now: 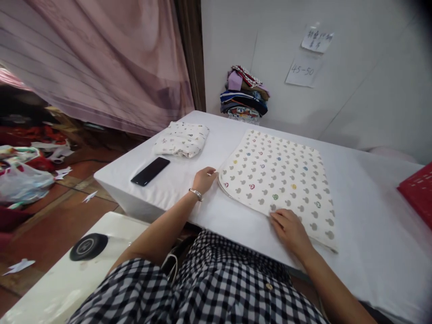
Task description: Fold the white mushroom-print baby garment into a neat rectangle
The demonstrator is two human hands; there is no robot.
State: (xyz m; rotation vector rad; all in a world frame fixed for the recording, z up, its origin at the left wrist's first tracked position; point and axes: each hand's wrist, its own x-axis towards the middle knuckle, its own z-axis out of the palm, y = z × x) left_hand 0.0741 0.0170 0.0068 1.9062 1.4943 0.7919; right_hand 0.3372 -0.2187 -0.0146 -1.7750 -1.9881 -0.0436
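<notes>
A white cloth (pixel 280 168) printed with grey, red, blue, green and yellow shapes lies flat in folded layers on the white-covered table (pixel 232 229). At its left corner my left hand (pixel 204 180), with a bracelet on the wrist, pinches the edge between thumb and fingers. My right hand (pixel 290 228) is closed at the near edge, its fingertips on the cloth and the thumb partly hidden. Left of the cloth rests a smaller folded bundle of white printed fabric (pixel 184 138), with a black phone (pixel 150 171) in front of it.
Folded clothes (pixel 245 96) are stacked against the wall at the table's far side. A red crate (pixel 418 193) stands at the right edge. To my left are a white surface with a black round object (pixel 88 246), a pink curtain (pixel 135 58) and a plastic bag (pixel 25 182).
</notes>
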